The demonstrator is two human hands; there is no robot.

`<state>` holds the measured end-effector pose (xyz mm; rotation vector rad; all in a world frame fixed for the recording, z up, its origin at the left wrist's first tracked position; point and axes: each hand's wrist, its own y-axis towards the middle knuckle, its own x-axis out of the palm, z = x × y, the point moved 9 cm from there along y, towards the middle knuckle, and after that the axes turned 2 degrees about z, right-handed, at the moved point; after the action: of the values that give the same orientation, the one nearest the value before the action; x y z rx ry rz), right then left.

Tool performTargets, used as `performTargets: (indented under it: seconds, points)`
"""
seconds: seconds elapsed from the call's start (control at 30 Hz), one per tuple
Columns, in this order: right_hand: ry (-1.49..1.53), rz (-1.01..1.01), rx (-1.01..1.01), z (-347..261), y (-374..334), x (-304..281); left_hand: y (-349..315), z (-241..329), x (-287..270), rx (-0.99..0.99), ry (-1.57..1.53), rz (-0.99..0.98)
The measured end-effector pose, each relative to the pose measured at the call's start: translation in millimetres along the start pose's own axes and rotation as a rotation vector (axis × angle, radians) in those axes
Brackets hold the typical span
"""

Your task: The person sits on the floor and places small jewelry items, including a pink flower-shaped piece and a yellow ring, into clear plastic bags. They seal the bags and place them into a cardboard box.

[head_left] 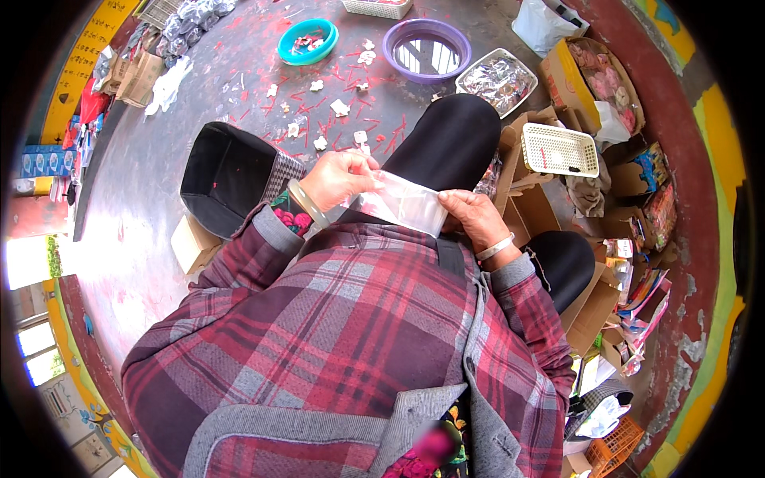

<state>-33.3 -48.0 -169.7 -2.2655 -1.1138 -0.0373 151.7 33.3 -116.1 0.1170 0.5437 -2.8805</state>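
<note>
Stretched between my two hands is a small clear plastic bag, held over my lap. My left hand pinches its left end, thumb and fingers pressed together. At its right end, the thumb and fingers of my right hand grip the edge. Whitish, see-through film makes up the bag, and I cannot make out whether anything lies inside. A black open bin with a checked side stands left of my left hand. Just beyond my knees, small white pieces and thin red strips lie scattered on the grey floor.
Beyond my knees sit a teal basin, a purple basin of liquid and a white tray of shiny packets. Cardboard boxes crowd my right side, a cream basket on top. A pale box stands by the bin.
</note>
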Motion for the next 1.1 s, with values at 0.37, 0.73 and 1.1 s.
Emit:
performTargets:
  seconds: [0.37,0.73,1.1]
  points:
    - [-0.042,0.002,-0.016,-5.6,-1.8,2.0,-2.8,2.9,-14.2,-0.041,0.047,0.030]
    - [-0.067,0.016,-0.019,-7.8,-3.6,2.4,-2.0,0.5,-58.3,-0.033,-0.040,0.183]
    - [-0.082,0.106,-0.075,-17.7,-8.6,-7.6,22.4,61.5,26.4,-0.091,-0.519,-0.074]
